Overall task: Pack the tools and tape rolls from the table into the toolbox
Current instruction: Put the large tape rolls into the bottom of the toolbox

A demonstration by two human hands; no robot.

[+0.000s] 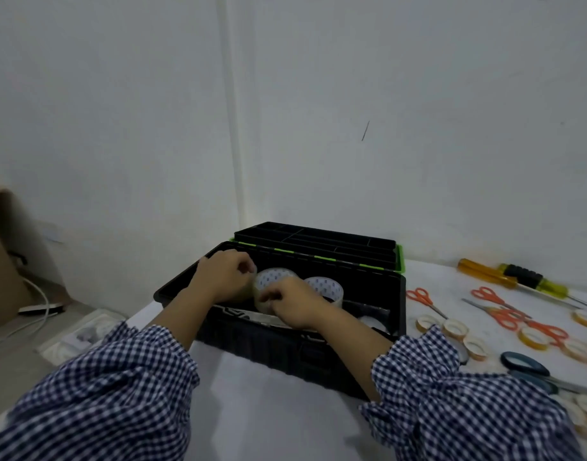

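Observation:
An open black toolbox (pixel 252 341) with green trim stands on the white table, its lid and tray tipped back. Both hands are inside it. My left hand (pixel 220 277) and my right hand (pixel 293 302) together grip a large clear tape roll (pixel 269 281) standing on edge. A second large tape roll (pixel 325 287) stands just right of it in the box. On the table to the right lie orange scissors (pixel 422 299), several small tape rolls (pixel 455 329), blue scissors (pixel 526 364) and yellow-handled screwdrivers (pixel 485 274).
A white wall rises close behind the toolbox. At the left, below the table edge, stand a cardboard box (pixel 3 257), white cables (pixel 39 304) and a white packing tray (pixel 82 334) on the floor.

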